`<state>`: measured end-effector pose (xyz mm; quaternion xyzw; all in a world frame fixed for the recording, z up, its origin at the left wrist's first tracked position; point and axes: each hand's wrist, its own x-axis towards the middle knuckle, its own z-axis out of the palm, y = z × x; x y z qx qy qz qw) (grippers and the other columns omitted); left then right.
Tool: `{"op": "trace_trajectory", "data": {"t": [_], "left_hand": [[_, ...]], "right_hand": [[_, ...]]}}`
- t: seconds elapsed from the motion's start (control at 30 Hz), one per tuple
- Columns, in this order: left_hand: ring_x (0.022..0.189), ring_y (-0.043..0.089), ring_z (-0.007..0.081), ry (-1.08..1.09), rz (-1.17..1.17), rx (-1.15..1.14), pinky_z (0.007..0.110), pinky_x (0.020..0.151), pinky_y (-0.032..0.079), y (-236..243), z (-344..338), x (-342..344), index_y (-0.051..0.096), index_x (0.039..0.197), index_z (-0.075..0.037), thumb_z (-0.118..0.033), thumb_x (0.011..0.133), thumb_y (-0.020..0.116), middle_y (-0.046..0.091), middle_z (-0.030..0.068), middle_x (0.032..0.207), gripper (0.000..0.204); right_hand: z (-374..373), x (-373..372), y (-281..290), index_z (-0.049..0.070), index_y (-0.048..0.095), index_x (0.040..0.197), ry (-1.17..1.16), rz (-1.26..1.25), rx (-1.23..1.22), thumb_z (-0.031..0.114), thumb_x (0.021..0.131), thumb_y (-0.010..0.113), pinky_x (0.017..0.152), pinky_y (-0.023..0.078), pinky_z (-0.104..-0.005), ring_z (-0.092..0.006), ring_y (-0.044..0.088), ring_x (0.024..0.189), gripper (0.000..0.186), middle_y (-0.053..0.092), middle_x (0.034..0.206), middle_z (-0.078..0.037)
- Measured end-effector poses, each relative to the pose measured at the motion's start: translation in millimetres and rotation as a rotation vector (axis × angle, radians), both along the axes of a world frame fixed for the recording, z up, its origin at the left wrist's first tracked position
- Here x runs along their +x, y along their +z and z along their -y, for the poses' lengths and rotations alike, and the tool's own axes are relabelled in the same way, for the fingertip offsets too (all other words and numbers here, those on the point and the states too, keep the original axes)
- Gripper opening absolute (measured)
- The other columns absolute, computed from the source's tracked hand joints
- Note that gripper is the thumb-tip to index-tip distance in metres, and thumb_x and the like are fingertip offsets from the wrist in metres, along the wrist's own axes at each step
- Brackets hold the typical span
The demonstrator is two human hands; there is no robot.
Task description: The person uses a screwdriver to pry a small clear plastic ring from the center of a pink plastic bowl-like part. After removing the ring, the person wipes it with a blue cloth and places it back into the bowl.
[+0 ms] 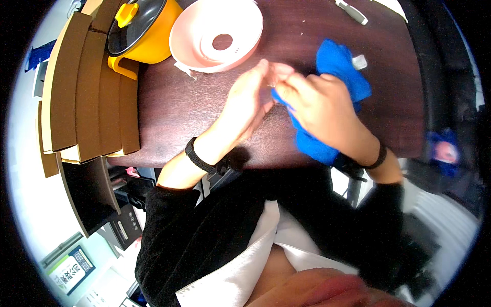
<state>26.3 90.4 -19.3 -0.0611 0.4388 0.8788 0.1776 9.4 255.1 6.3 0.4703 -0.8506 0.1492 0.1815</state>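
Note:
My right hand [325, 110] is closed on a blue cloth [337, 66]. The cloth spreads out behind and below the hand, and one corner of it pokes out at the fingertips. A small white tag [360, 62] sticks out from its right side. My left hand [245, 100] is up against the right fingers, its thumb raised and its other fingers curled. Between the two hands there is something small and pale or see-through; blur and the fingers hide what it is. Just beyond the left hand stands a pink bowl [184, 38] with a round opening in its bottom.
A yellow pot [156, 38] with a dark lid and yellow knob stands at the far left of the dark wooden table [174, 117]. Brown cardboard boxes [87, 92] line the left edge. A tool with a grey handle [353, 12] lies at the far right.

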Motion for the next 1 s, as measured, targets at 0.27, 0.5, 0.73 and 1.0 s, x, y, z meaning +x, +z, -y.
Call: {"op": "trace_trajectory", "data": {"t": [0.27,0.5,0.73,1.0], "left_hand": [[0.080,0.049,0.0090,0.019,-0.083,-0.031,0.024,0.070,0.041,13,-11,0,0.053,0.113,0.002,-0.034,0.096,0.034,0.058,0.0049,0.092,0.044],[0.111,0.049,0.0220,-0.008,-0.496,-0.450,0.032,0.098,0.035,9,-4,0,0.050,0.116,0.006,-0.029,0.097,0.030,0.053,0.0184,0.119,0.045],[0.105,0.053,0.0235,0.002,-0.570,-0.489,0.033,0.096,0.037,8,-7,0,0.052,0.109,0.006,-0.026,0.095,0.028,0.057,0.0191,0.111,0.043],[0.092,0.056,0.0159,0.047,-0.284,-0.232,0.026,0.082,0.044,7,-11,7,0.055,0.106,0.003,-0.026,0.097,0.029,0.059,0.0126,0.099,0.040]], "right_hand": [[0,-9,2,0.007,0.057,0.090,-0.064,0.038,-0.241,0.014,0.071,0.062,0.051,0.043,-0.0301,-0.0170,0.057,0.060,0.021,0.052,0.076,-0.002],[7,0,-8,0.004,0.057,0.087,-0.008,0.002,-0.198,0.011,0.070,0.059,0.051,0.044,-0.0310,-0.0181,0.056,0.059,0.019,0.052,0.075,-0.004],[9,2,-12,0.004,0.058,0.086,0.157,0.324,-0.406,0.012,0.069,0.066,0.054,0.047,-0.0334,-0.0236,0.059,0.062,0.021,0.056,0.078,-0.007],[9,1,-5,0.005,0.059,0.092,-0.059,0.081,-0.403,0.012,0.068,0.067,0.055,0.047,-0.0326,-0.0221,0.059,0.064,0.027,0.060,0.092,-0.005]]}}
